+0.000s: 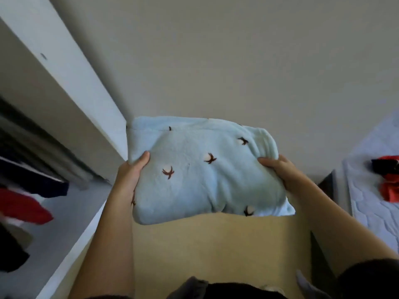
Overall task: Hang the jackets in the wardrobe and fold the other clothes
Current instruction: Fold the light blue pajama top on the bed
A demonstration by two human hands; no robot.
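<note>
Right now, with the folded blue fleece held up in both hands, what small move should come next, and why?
Probably swing the blue fleece left and lay it on the pale base of the wardrobe. It is already a compact folded bundle, left hand and right hand grip its sides in mid-air, and the open wardrobe stands just to its left.

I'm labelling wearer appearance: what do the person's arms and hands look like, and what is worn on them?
The left forearm and right forearm are bare. The left hand and right hand wear no gloves, and no watch, bracelet or ring shows. A dark short sleeve covers the right upper arm.
</note>
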